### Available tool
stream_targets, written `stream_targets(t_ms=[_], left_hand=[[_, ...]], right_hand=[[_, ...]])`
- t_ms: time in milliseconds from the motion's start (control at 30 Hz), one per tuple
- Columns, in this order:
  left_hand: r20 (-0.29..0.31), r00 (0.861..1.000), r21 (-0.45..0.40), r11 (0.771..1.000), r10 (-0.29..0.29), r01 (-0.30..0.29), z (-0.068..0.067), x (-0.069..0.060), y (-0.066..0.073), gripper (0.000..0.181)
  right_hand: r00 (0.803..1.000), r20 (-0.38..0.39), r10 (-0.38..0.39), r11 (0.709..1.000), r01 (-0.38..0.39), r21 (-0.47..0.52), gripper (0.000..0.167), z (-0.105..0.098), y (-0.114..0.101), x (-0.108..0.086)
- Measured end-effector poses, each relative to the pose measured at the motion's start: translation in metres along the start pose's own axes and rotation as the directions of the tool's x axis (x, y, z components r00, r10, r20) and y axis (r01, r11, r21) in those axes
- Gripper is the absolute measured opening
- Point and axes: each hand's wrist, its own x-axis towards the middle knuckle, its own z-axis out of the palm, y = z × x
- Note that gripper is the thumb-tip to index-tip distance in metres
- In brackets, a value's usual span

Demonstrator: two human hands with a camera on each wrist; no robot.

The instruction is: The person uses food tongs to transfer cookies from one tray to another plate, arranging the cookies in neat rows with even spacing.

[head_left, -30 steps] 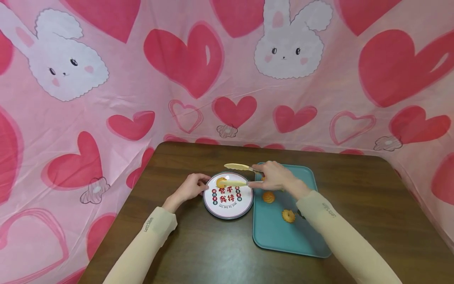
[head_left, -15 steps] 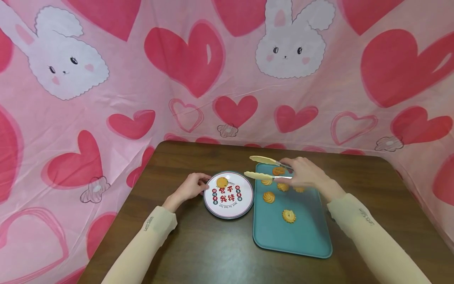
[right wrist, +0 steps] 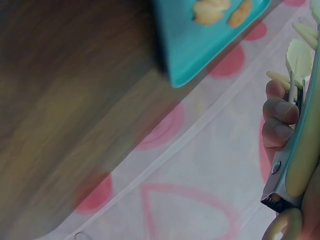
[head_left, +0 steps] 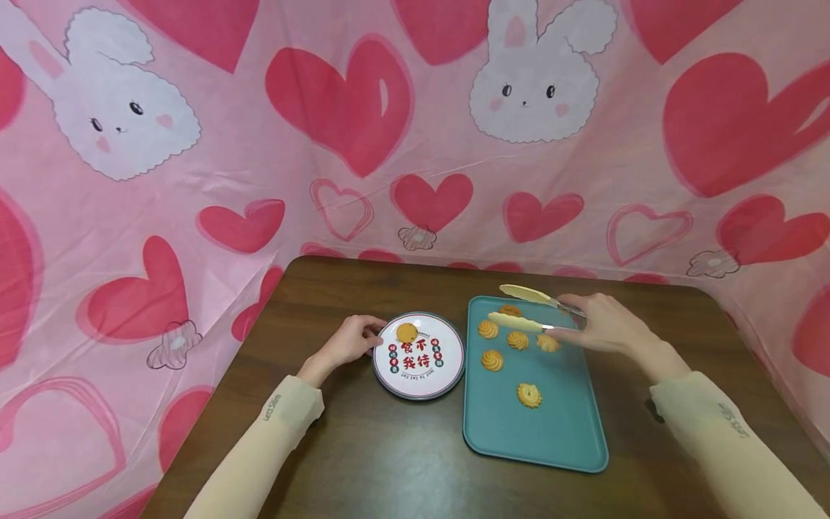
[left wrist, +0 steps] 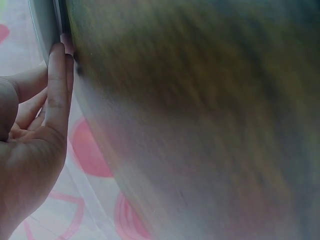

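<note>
The left hand (head_left: 350, 341) holds the left rim of a white plate (head_left: 418, 382) between thumb and fingers; in the left wrist view its fingers (left wrist: 58, 85) lie against the plate's edge (left wrist: 45, 25). One round cookie (head_left: 407, 333) lies on the plate near its top. The right hand (head_left: 606, 322) grips metal tongs with cream tips (head_left: 519, 322), spread apart with nothing between them, over the upper part of a teal tray (head_left: 532, 440). In the right wrist view, curled fingers (right wrist: 280, 112) wrap the tongs' handle (right wrist: 305, 145).
Several cookies lie on the tray, among them a swirled one (head_left: 491, 360) and a lone one (head_left: 529, 395) lower down. Tray and plate stand side by side on a brown wooden table (head_left: 389, 461). A pink cloth (head_left: 350, 267) with hearts and rabbits hangs behind.
The right hand with the tongs has moved right, from over the plate to over the tray, uncovering the plate's cookie and the tray's cookies. The left hand has stayed on the plate.
</note>
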Motion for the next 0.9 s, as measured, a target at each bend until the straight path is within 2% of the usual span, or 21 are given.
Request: stream_targets(t_ms=[233,467,667,900], left_hand=[[0.005,1.000,0.004,1.000,0.021,-0.021,-0.001,0.000,0.000,0.037],[0.002,1.000,0.005,1.000,0.004,-0.004,0.001,0.000,0.002,0.037],[0.007,1.000,0.012,1.000,0.005,-0.005,0.000,0.000,0.001,0.037],[0.003,1.000,0.007,1.000,0.004,-0.004,-0.001,0.000,0.000,0.036]], right_hand=[[1.000,-0.002,0.021,1.000,-0.021,-0.001,0.077,-0.003,0.020,-0.020],[0.999,-0.014,0.036,0.999,-0.036,-0.007,0.073,0.004,0.037,-0.041],[1.000,-0.030,0.008,1.000,-0.009,-0.017,0.064,0.012,0.049,-0.056],[0.999,0.015,0.046,0.999,-0.046,-0.014,0.069,0.016,0.055,-0.065]])
